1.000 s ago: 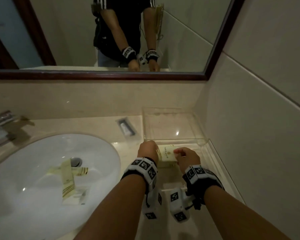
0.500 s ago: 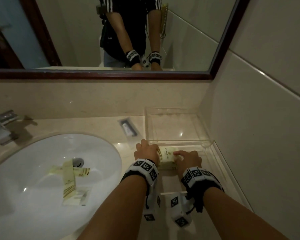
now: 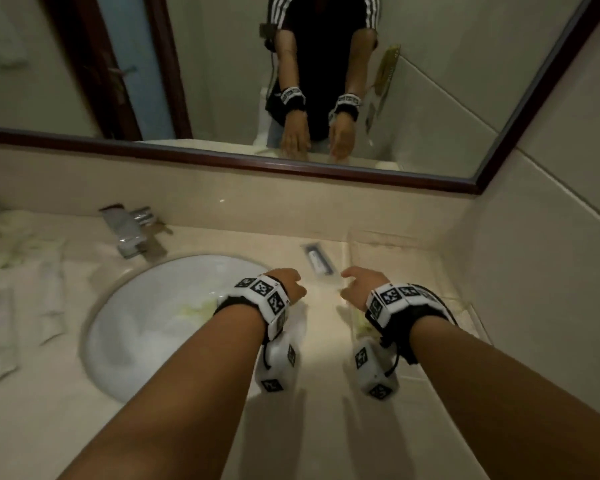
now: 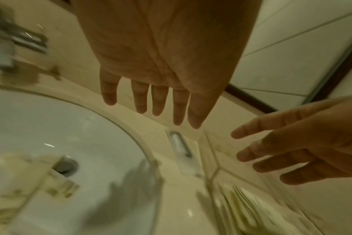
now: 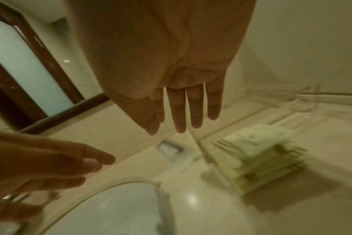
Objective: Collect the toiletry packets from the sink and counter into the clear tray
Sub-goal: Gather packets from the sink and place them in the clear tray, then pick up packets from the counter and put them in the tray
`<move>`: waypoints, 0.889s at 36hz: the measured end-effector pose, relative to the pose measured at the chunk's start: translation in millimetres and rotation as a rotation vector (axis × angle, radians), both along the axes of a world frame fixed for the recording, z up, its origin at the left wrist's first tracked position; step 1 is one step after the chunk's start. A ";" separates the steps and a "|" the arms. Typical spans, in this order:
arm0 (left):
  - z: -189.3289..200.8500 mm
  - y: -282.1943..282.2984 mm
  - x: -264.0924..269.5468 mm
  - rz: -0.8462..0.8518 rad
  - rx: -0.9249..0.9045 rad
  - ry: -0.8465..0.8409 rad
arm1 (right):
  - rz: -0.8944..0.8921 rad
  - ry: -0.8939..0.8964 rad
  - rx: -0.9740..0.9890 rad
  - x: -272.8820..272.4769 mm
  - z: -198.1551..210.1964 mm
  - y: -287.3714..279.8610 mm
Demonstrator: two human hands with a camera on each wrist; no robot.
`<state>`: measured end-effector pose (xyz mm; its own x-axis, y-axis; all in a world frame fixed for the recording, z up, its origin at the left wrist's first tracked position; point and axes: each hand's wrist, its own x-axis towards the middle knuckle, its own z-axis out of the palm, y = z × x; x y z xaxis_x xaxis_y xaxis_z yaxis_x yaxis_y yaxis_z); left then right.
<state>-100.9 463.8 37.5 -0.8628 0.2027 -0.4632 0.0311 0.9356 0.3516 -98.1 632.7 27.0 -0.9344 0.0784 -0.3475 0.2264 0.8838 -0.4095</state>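
Observation:
Both hands hover empty over the counter between sink and tray. My left hand (image 3: 286,284) is open with straight fingers (image 4: 159,101). The open right hand (image 3: 359,284) has its fingers (image 5: 189,111) spread. A stack of pale yellow packets (image 5: 259,159) lies in the clear tray (image 3: 395,239) in the right corner, below and right of the right hand; in the head view that wrist hides most of it. More yellow packets (image 3: 194,310) lie in the white sink (image 3: 136,323) near the drain (image 4: 65,167). A clear packet with a white tube (image 3: 317,261) rests on the counter just left of the tray.
A chrome faucet (image 3: 132,230) stands behind the sink. Several pale packets (image 3: 32,271) are scattered on the counter at far left. A wood-framed mirror (image 3: 291,166) runs along the back, and a tiled wall (image 3: 534,271) closes the right side next to the tray.
Both hands let go of the yellow packet stack, which stays in the tray. They have lifted and drawn apart with fingers straightened. The head view has swung left, so the left counter now shows.

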 end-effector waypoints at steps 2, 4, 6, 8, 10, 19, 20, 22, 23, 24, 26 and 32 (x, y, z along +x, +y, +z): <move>14.0 -33.2 3.9 0.033 -0.014 -0.011 | 0.056 -0.037 0.018 -6.3 9.4 -31.5; 25.7 -67.3 7.9 0.083 -0.025 -0.010 | 0.104 -0.074 0.041 -11.6 15.5 -64.6; 34.9 -104.4 14.6 0.128 -0.049 0.001 | 0.161 -0.100 0.053 -12.4 19.6 -101.4; 40.7 -135.1 22.4 0.169 -0.068 0.006 | 0.213 -0.100 0.060 -9.7 22.5 -131.2; 44.0 -175.9 32.6 0.220 -0.090 0.003 | 0.255 -0.091 0.049 -7.8 22.5 -171.1; 38.1 -342.2 58.9 0.413 -0.090 -0.071 | 0.373 -0.137 -0.009 -7.9 15.2 -346.4; 37.3 -357.5 60.6 0.426 -0.092 -0.089 | 0.374 -0.147 -0.019 -8.4 13.6 -362.7; 35.7 -388.8 61.4 0.465 -0.106 -0.084 | 0.394 -0.155 -0.033 -10.9 10.9 -395.8; 34.3 -403.9 60.9 0.495 -0.102 -0.069 | 0.404 -0.151 -0.035 -12.8 9.9 -411.3; 33.2 -417.9 59.8 0.518 -0.103 -0.053 | 0.414 -0.147 -0.034 -15.2 9.8 -425.9; 32.6 -441.8 58.2 0.549 -0.099 -0.042 | 0.437 -0.138 -0.029 -21.4 9.0 -451.4; 32.2 -497.2 50.1 0.562 -0.091 -0.094 | 0.459 -0.148 -0.049 -36.8 6.1 -510.7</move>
